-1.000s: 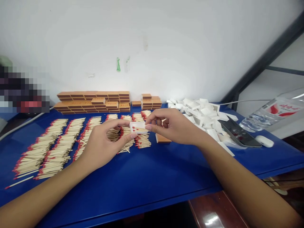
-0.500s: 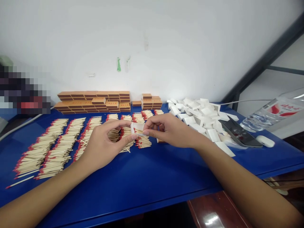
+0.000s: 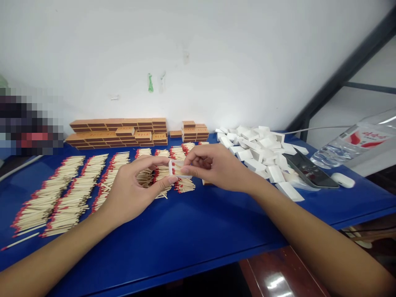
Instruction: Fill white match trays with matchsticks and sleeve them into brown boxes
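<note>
A small white matchbox tray [image 3: 170, 168] is pinched at its left end by the thumb and fingertips of my left hand [image 3: 131, 189]. Red-headed matches [image 3: 175, 165] lie inside it, heads toward the left. My right hand [image 3: 215, 167] is closed at the tray's right end, its thumb and fingers on the matches; its fingertips partly hide them. Below and behind the tray are loose match piles [image 3: 185, 185] on the blue table [image 3: 198, 231]. An orange matchbox [image 3: 204, 182] is mostly hidden under my right hand.
Rows of loose matches [image 3: 71, 198] cover the table's left side. Orange matchboxes [image 3: 117, 134] are stacked along the wall, with a smaller stack [image 3: 194, 133] beside them. White trays [image 3: 256, 148] are heaped right, near a phone [image 3: 312, 171], a white case [image 3: 342, 180] and a plastic bottle [image 3: 349, 140].
The tray has tipped so that more matches inside show. My right fingers have shifted slightly left over it. The whole view has moved a little.
</note>
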`<state>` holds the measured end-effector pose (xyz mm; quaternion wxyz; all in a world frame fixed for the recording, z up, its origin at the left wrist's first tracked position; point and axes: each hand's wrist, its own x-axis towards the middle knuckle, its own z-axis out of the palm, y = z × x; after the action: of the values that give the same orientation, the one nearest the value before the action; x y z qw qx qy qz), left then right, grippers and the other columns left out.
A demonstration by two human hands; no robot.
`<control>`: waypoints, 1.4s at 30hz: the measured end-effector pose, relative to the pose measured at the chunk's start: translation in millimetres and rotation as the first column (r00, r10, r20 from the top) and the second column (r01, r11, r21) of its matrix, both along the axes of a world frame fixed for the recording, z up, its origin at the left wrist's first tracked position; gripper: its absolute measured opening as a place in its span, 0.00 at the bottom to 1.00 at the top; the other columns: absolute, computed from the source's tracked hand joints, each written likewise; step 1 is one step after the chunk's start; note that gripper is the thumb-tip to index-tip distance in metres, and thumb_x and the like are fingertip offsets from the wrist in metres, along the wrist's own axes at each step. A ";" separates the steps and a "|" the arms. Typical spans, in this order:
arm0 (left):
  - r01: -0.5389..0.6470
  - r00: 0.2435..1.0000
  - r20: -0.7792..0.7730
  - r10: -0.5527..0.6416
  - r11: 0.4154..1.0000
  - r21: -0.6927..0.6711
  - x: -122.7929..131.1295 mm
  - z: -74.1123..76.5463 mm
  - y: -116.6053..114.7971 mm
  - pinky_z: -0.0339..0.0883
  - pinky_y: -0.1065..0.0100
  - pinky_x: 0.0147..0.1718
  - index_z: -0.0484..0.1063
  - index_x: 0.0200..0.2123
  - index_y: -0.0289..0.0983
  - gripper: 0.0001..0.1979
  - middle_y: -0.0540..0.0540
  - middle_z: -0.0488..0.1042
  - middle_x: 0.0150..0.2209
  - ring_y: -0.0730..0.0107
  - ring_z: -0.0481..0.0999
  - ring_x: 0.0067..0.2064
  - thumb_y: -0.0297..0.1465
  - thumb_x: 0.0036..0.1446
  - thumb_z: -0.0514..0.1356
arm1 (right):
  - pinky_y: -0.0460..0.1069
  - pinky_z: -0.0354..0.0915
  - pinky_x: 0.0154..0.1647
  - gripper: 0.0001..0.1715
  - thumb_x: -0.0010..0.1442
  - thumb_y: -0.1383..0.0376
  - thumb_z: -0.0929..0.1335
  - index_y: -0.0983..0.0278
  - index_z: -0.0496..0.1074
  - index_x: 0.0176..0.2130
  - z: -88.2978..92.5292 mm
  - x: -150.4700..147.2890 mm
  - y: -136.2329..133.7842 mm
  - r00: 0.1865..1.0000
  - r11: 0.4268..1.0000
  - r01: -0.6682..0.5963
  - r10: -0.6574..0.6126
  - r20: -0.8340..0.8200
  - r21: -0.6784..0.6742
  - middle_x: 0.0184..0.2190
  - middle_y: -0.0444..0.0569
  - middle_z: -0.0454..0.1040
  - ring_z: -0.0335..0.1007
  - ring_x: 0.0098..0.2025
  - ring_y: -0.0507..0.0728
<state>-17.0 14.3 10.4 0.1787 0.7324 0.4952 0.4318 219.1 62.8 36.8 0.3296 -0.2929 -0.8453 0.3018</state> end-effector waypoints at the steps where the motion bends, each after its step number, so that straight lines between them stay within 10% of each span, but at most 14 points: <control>1: -0.010 1.000 0.002 0.010 1.000 0.006 -0.4 0.1 -0.2 0.75 0.62 0.47 0.81 0.46 0.44 0.17 0.50 0.84 0.46 0.60 0.82 0.47 0.45 0.57 0.71 | 0.47 0.59 0.27 0.15 0.66 0.53 0.72 0.63 0.76 0.37 1.0 1.4 0.3 1.000 1.000 0.021 -0.021 -0.014 0.004 0.25 0.41 0.69 0.61 0.26 0.49; 5: -0.032 0.999 0.029 0.031 0.999 0.035 -2.6 -0.1 0.4 0.75 0.61 0.48 0.81 0.46 0.44 0.18 0.49 0.84 0.46 0.59 0.82 0.48 0.46 0.56 0.71 | 0.47 0.64 0.31 0.25 0.60 0.52 0.77 0.62 0.75 0.51 3.5 5.6 1.7 1.000 1.000 -0.008 0.008 0.023 -0.002 0.35 0.44 0.75 0.69 0.30 0.50; 18: 0.067 0.968 -0.252 0.008 0.956 0.284 -7.2 -5.8 4.3 0.71 0.62 0.50 0.78 0.50 0.39 0.16 0.46 0.82 0.47 0.61 0.79 0.48 0.37 0.59 0.70 | 0.47 0.65 0.31 0.22 0.57 0.55 0.78 0.61 0.75 0.48 3.4 7.4 2.7 0.994 0.996 -0.061 0.054 0.092 0.071 0.34 0.43 0.75 0.70 0.31 0.51; 25: 0.034 0.944 -0.318 0.088 0.932 0.361 -12.1 -3.8 10.2 0.71 0.59 0.48 0.79 0.47 0.38 0.16 0.44 0.82 0.44 0.59 0.79 0.47 0.40 0.60 0.70 | 0.51 0.63 0.34 0.13 0.65 0.55 0.71 0.62 0.79 0.37 14.8 53.3 39.1 0.895 0.940 0.274 -0.326 0.304 0.202 0.31 0.48 0.78 0.70 0.32 0.55; 31: 0.052 0.938 -0.339 0.073 0.937 0.346 -14.8 -5.0 11.5 0.72 0.61 0.45 0.79 0.46 0.38 0.16 0.44 0.81 0.42 0.60 0.79 0.45 0.41 0.60 0.69 | 0.50 0.62 0.31 0.13 0.54 0.56 0.76 0.62 0.80 0.37 5.7 83.7 64.7 0.705 0.960 0.278 -0.183 0.685 -0.030 0.32 0.48 0.79 0.72 0.33 0.57; 42: 0.108 0.939 -0.342 0.013 0.937 0.332 -15.1 -7.1 10.2 0.71 0.61 0.49 0.78 0.47 0.38 0.16 0.44 0.81 0.45 0.60 0.78 0.47 0.41 0.60 0.69 | 0.49 0.60 0.30 0.16 0.57 0.52 0.73 0.62 0.79 0.33 3.3 82.7 66.1 0.758 0.968 0.227 -0.106 0.644 -0.107 0.28 0.47 0.77 0.68 0.30 0.54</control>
<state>-32.1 24.5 3.3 -0.0302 0.8275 0.4169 0.3748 301.8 128.9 40.1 0.0238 -0.4799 -0.8465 0.2293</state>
